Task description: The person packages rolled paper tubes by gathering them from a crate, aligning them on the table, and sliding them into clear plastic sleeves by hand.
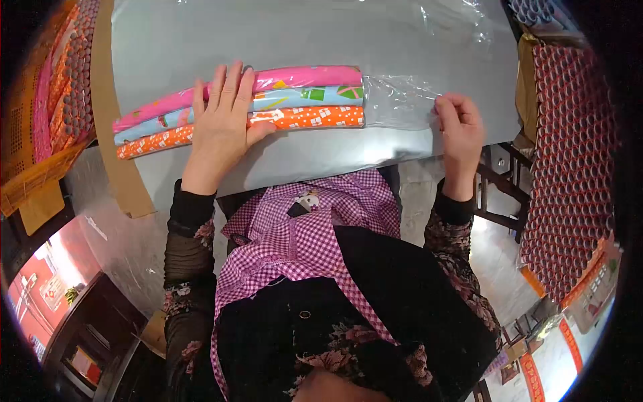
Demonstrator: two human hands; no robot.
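Note:
Three rolls of patterned paper lie side by side on the grey-covered table: a pink roll (308, 76) at the back, a light blue roll (281, 98) in the middle and an orange roll (315, 118) with white marks in front. My left hand (224, 120) rests flat across them, fingers spread. Clear plastic film (398, 97), seemingly a sleeve around the rolls, stretches out past their right ends. Its far end is pinched between the thumb and fingers of my right hand (461, 124).
Grey sheeting (301, 33) covers the table, with a cardboard strip (107, 87) along its left edge. An orange basket (19, 114) of rolls stands at left. Many stacked rolls (569, 154) show their ends at right. A dark wooden stool (506, 184) is near the table's right corner.

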